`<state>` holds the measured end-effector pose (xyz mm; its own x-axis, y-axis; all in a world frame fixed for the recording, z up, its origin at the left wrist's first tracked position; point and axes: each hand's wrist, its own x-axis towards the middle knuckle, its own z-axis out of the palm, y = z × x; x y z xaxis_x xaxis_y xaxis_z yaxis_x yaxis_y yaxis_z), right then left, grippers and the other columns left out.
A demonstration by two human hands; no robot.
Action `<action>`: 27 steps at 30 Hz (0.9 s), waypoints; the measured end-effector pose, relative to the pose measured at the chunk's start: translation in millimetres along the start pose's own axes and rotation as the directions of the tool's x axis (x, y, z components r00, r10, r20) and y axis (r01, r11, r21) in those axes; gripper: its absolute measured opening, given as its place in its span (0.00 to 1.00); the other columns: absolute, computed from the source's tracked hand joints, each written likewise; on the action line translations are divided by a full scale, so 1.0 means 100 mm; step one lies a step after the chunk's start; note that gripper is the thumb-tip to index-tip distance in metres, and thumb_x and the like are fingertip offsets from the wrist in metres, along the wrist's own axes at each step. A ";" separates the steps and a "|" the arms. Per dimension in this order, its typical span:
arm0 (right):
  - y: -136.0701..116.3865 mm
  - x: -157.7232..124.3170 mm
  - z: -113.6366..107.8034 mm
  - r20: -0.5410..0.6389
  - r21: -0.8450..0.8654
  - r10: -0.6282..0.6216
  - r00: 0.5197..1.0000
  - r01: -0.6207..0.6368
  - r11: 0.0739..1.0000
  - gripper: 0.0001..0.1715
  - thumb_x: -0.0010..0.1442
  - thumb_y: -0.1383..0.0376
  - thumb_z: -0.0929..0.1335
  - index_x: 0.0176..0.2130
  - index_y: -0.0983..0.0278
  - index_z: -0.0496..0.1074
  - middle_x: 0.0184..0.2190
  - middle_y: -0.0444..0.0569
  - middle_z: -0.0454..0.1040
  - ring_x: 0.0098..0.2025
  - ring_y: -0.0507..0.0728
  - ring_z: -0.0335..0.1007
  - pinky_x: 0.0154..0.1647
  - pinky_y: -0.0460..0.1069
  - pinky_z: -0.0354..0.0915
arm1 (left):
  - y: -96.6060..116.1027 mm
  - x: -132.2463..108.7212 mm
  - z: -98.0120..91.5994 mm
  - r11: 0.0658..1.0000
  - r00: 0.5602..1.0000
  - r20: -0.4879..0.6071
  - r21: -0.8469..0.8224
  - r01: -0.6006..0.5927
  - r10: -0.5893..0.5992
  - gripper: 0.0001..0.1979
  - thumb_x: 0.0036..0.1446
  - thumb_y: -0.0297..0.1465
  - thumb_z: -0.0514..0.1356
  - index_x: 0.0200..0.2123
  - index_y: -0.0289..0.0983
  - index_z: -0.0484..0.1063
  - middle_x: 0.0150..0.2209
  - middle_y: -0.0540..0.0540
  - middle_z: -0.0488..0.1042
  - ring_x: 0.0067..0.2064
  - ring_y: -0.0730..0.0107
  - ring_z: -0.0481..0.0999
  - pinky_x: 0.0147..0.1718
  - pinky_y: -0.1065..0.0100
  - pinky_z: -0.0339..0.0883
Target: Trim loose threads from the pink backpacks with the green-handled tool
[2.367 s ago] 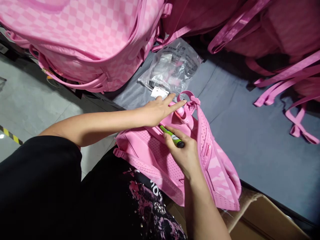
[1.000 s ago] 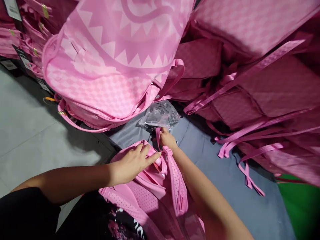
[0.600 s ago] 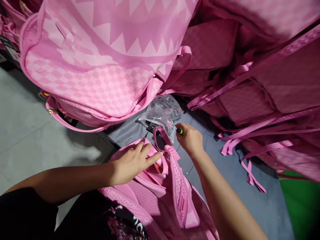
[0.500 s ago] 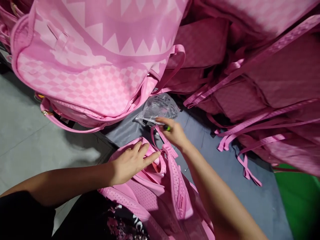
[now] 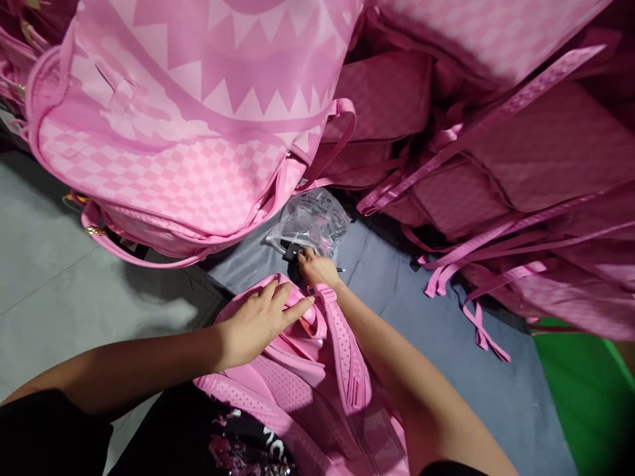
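Note:
A pink backpack (image 5: 297,390) with dotted shoulder straps lies against my lap. My left hand (image 5: 260,324) rests on its top edge with the fingers apart, the thumb near the pink top loop. Beyond the backpack, my right hand (image 5: 317,268) is lowered to the grey surface, its fingers curled at a small black item (image 5: 292,251). The thin dark tip of a slim tool (image 5: 341,270) sticks out beside that hand; the rest of it is hidden. A clear printed plastic bag (image 5: 315,215) lies just past my fingers, with something pink inside.
A large pink backpack (image 5: 163,178) with a checkered pocket and tooth pattern stands at the upper left. More pink backpacks (image 5: 496,185) are piled on the right, their straps hanging over the grey surface (image 5: 407,317). Something green (image 5: 575,390) shows at the lower right.
My right hand has moved down and slightly left, from above the backpack's strap to the black item by the plastic bag. My left hand stays on the backpack.

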<state>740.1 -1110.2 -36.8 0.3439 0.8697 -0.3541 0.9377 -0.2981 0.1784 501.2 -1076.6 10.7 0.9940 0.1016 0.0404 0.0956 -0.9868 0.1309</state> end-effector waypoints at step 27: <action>-0.33 -2.05 -0.38 -0.448 0.744 0.163 0.879 0.265 0.613 0.09 0.60 0.64 0.69 0.40 0.64 0.77 0.32 0.49 0.80 0.31 0.56 0.77 0.32 0.48 0.68 | -0.06 -0.05 0.20 0.908 0.986 -0.035 -0.396 0.137 -0.164 0.50 0.53 0.16 0.58 0.73 0.43 0.36 0.73 0.30 0.39 0.70 0.43 0.57 0.59 0.49 0.67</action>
<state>636.6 -1264.0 64.5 0.4333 0.8920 0.1289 0.7027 -0.2448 -0.6681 496.4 -1073.2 -9.8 0.9624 0.2663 0.0533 0.2018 -0.8324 0.5162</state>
